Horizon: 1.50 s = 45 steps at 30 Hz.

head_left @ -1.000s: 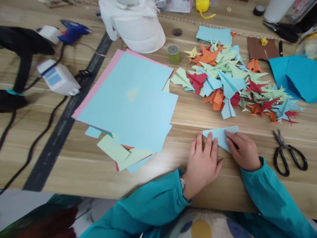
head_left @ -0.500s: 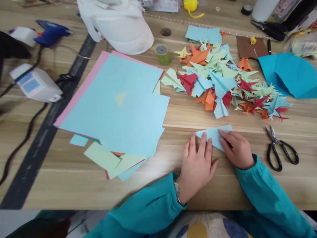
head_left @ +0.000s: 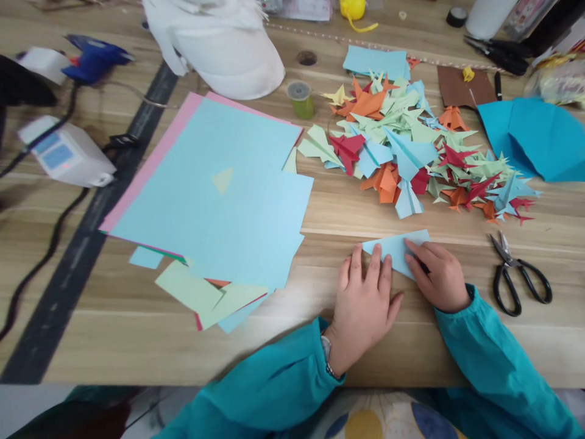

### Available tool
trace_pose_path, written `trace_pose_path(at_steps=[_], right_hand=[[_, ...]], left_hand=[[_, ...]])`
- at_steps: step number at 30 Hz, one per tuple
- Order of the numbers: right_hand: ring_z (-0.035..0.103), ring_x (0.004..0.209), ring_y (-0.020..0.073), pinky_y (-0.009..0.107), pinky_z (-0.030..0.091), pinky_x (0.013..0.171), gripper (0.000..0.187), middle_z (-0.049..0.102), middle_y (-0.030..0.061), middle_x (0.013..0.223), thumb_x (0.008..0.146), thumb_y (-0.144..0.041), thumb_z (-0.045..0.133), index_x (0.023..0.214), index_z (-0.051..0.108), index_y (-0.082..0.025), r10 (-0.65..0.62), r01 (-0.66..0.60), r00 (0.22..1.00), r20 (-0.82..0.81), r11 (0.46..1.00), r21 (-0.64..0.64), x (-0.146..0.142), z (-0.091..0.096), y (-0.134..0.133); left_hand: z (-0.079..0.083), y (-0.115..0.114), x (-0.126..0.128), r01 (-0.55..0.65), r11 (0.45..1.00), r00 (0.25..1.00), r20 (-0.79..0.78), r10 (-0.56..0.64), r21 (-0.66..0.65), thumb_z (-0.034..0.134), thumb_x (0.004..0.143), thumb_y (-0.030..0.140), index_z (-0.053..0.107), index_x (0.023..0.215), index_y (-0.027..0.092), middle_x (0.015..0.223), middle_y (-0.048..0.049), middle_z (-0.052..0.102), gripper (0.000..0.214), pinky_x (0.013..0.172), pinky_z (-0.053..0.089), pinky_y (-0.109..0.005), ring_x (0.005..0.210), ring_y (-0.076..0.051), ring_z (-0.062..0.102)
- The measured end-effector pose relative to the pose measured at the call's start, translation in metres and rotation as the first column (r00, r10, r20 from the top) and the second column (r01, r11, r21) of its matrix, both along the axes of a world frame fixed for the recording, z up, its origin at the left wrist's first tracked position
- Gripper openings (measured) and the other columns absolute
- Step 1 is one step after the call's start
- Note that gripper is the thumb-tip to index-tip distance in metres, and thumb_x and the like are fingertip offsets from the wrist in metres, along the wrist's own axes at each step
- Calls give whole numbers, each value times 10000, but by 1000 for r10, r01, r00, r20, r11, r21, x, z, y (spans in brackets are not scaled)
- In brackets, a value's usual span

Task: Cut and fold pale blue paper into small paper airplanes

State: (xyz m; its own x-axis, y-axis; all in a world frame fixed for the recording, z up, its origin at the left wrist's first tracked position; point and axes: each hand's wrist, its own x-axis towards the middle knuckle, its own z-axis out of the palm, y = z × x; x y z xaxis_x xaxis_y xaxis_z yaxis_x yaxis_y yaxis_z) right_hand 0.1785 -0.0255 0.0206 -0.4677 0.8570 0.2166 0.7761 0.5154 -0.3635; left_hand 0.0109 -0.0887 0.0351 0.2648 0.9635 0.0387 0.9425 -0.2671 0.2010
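Note:
A folded piece of light blue paper (head_left: 397, 248) lies flat on the wooden table between my two hands. My left hand (head_left: 363, 305) is open, its fingers spread and its fingertips resting on the paper's left part and lower edge. On the right side of the paper, my right hand (head_left: 437, 274) is partly closed, with its index fingertip and thumb pressed on the sheet and the other fingers curled. The underside of the paper is hidden. Black-handled scissors (head_left: 514, 268) lie to the right of my right hand, blades partly apart and pointing away.
Beyond my hands is a heap of folded paper planes and figures (head_left: 397, 140). Large paper sheets (head_left: 219, 231) are stacked at the left. Behind them stand a white cap (head_left: 233, 55) and a green spool (head_left: 300, 100). A blue glue gun (head_left: 95, 60) and cables lie far left.

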Motion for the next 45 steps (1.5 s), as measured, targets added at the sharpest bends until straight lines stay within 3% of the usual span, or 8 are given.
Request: trace_pose_path(at_steps=[16,31,38,45], right_hand=[[582,687,188,293,459,647,408,630,82,772,923,-369,441,1124,649,-80,12,-14,995,94,1000,17,-1,2,0],[589,702,189,292,463,648,393,628,83,768,921,-356,448,1109,654,-79,25,-26,997,76,1000,13,0,1,1],[577,685,177,283,453,637,396,625,75,758,927,-379,422,1115,656,-121,0,1,996,91,1000,-14,0,0,1],[581,695,176,275,427,637,420,647,81,786,933,-387,393,1108,659,-113,-12,12,993,121,1000,1,-1,-2,3]], left_hand=[[-1,-2,1,9,1000,1000,-5,-10,-10,364,901,475,464,1343,116,1457,-149,374,578,1018,300,-493,1334,-374,302],[6,3,-4,-1,1000,1000,27,2,-29,404,873,494,484,1328,178,1445,-110,398,559,955,325,-563,1281,-404,331],[0,9,-10,-57,995,995,80,51,78,403,890,436,498,1297,77,1329,-169,518,551,977,322,-515,1203,-319,457],[-7,12,-9,-33,989,998,60,24,145,393,900,448,564,1216,42,1279,-180,557,542,993,309,-482,1167,-304,495]])
